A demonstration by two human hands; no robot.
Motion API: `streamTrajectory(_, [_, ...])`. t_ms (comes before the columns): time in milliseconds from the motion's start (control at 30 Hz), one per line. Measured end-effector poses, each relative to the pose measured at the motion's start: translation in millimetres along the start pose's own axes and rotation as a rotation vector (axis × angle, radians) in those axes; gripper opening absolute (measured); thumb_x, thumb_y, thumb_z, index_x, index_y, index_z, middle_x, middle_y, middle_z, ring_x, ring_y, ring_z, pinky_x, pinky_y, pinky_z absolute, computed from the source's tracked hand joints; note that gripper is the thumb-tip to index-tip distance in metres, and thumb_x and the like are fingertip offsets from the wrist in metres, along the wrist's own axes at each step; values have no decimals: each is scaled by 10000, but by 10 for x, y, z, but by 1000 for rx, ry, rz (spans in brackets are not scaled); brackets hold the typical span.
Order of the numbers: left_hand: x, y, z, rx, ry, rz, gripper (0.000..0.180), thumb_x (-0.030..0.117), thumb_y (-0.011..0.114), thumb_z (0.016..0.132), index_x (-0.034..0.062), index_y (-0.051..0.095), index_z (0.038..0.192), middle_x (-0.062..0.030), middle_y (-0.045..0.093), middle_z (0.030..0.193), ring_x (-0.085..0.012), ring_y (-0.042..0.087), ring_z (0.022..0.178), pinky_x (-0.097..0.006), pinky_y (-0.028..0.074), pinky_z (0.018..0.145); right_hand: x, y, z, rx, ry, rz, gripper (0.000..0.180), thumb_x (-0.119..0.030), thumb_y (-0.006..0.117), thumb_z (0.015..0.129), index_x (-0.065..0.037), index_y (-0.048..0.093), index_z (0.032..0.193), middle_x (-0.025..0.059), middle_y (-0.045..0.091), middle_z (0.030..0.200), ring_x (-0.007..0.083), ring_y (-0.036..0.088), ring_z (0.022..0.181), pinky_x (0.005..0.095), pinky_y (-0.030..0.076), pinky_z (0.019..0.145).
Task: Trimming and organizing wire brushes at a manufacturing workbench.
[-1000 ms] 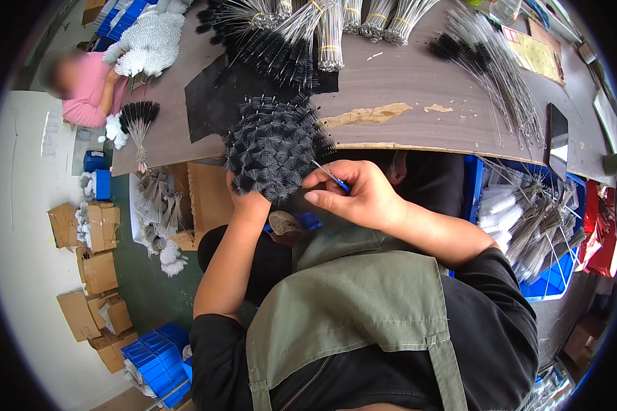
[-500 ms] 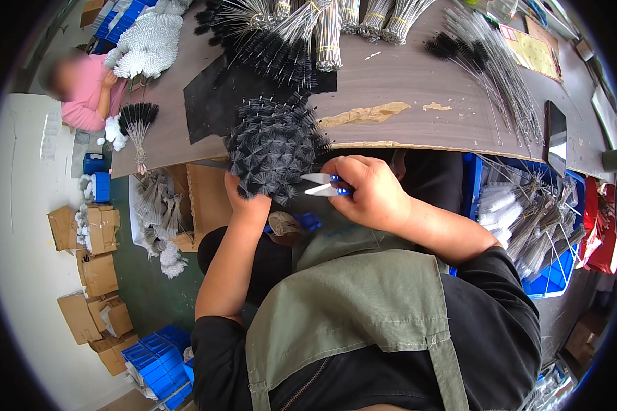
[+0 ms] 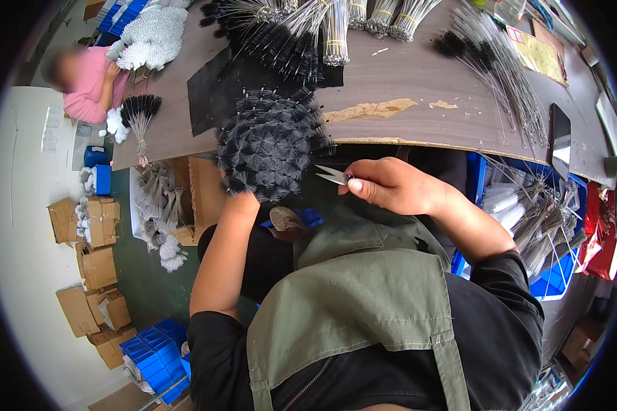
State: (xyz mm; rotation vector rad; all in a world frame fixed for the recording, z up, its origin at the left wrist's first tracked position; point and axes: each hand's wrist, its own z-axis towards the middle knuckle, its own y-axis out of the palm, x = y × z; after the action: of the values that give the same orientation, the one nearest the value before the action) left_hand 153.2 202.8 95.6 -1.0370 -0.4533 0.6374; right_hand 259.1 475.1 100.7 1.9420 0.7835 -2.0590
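Observation:
A dense round bundle of black-bristled wire brushes (image 3: 271, 145), heads toward me, is held up at the table's front edge. My left hand (image 3: 243, 201) grips it from below; the bristles cover its fingers. To the right of the bundle, my right hand (image 3: 394, 185) is closed round a small pair of snips (image 3: 332, 176). Their two silver blades are parted, pointing left toward the bristles without touching them. Only a bit of the blue handle shows between my fingers. Behind the bundle, a black mat (image 3: 209, 96) lies on the brown table (image 3: 459, 127).
Tied wire-brush bundles (image 3: 336, 41) lie at the back, loose brushes (image 3: 487, 65) and a phone (image 3: 559, 137) at the right. A blue bin (image 3: 548, 284) of brushes stands below. At the far left a person in pink (image 3: 89, 85) sits by white-tipped brushes (image 3: 151, 41). Cardboard boxes (image 3: 103, 264) line the wall.
My right hand with the snips has drawn back to the right, away from the bristles, and turned so the thumb shows on top. The brush bundle has shifted slightly left.

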Motion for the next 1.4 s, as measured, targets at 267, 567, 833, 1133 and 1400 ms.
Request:
streamTrajectory(267, [29,47,150,-82,148,75,382,190,468,951,45,515,1301,-114,505,1352,-247,479,1246,-376,349,1081,-119,-8,-33,-108,-19,135,455,-412,468,982,-4,669,976,147,672,866,243,638,841,336,481,790])
streamTrajectory(567, [-262,466,-132,-158,4,-231,458,251,339,985,52,382,1395,-133,437,1410,-276,446,1275,-410,335,1099,-100,15,43,-124,34,105,396,-372,504,973,-29,696,926,136,679,829,232,639,807,325,482,780])
streamTrajectory(833, [-192,431,-150,-165,-278,-930,447,241,304,998,34,389,1384,-151,453,1391,-303,465,1254,-429,365,1082,-96,25,47,-116,-23,74,383,-353,518,965,-13,690,932,151,685,852,265,657,827,338,492,771])
streamTrajectory(1133, [-176,474,-196,33,-554,-1843,401,183,330,1003,-11,433,1338,-170,494,1347,-287,507,1215,-428,397,1057,-71,-26,44,-149,-18,19,328,-304,523,972,-23,693,962,145,690,879,249,657,840,327,494,769])
streamTrajectory(1400, [-157,439,-124,93,-646,-1968,360,133,370,993,-46,483,1284,-173,566,1260,-273,579,1125,-406,473,977,-57,-30,75,-164,-55,-5,347,-320,501,980,-23,680,990,140,683,859,248,648,813,336,487,753])
